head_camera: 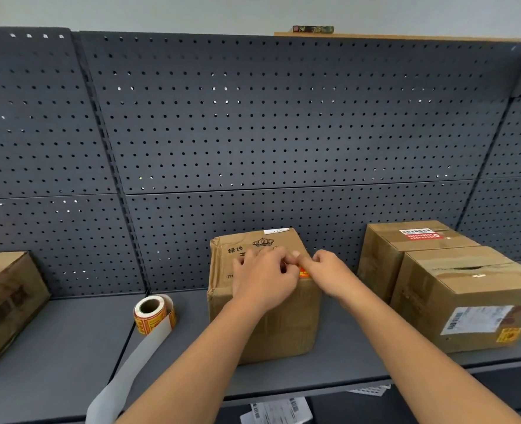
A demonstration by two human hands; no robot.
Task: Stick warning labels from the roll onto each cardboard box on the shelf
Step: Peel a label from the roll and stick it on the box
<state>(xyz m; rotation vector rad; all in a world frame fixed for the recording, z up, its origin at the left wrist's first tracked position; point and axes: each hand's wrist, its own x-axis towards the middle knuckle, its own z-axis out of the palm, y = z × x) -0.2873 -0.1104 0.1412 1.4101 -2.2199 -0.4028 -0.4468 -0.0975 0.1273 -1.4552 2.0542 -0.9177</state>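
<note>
A red and yellow label (304,272) is pinched by the left hand (263,278) and the right hand (329,272) at the top edge of the middle box (286,332). The label roll (152,313) is placed on the shelf (69,347) just left of it.

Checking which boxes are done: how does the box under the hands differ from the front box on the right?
The middle box has the left hand and right hand on it, at a red-yellow label on its top edge; the front right box is untouched, a yellow label already on its front. The middle box bears a printed crown; the front right box a white shipping slip. Both are brown cardboard.
</note>
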